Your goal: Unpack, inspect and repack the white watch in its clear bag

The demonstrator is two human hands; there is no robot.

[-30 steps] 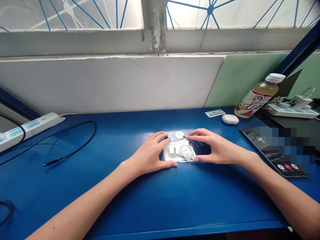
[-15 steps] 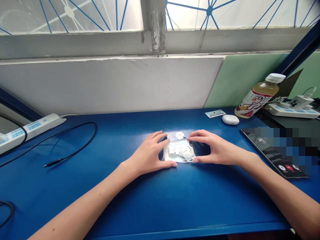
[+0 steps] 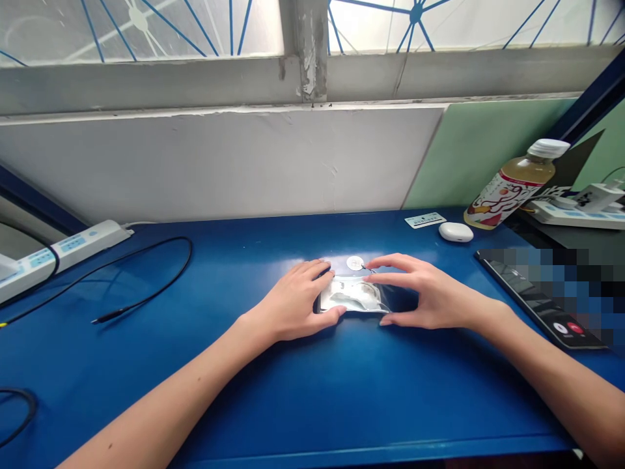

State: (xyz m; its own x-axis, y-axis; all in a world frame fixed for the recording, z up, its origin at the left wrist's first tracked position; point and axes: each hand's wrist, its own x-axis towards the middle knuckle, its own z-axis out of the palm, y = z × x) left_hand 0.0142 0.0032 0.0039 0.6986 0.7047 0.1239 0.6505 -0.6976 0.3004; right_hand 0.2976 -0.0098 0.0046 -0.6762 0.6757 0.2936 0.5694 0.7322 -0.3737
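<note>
A clear, shiny plastic pouch [image 3: 352, 296] lies on the blue table between my hands. Glare hides part of the coiled white cable that seems to be inside it. My left hand [image 3: 293, 303] grips the pouch's left end, thumb along the near edge and fingers at the far edge. Around the right end, my right hand [image 3: 424, 293] is spread, fingertips at the far corner and thumb beside the near corner. A round white tag [image 3: 355, 263] lies just beyond the pouch, with a short dark cord running toward my right fingertips.
On the right are a white earbud case [image 3: 456, 232], a card [image 3: 424, 220], a tilted drink bottle [image 3: 517, 185] and a phone [image 3: 537, 299]. To the left lie a power strip [image 3: 92, 247] and a black cable [image 3: 146, 299]. A wall stands behind the table.
The pouch's surface now shows more glare and its contents look less clear. My right thumb has shifted slightly away from the pouch's near corner. The view has moved a little.
</note>
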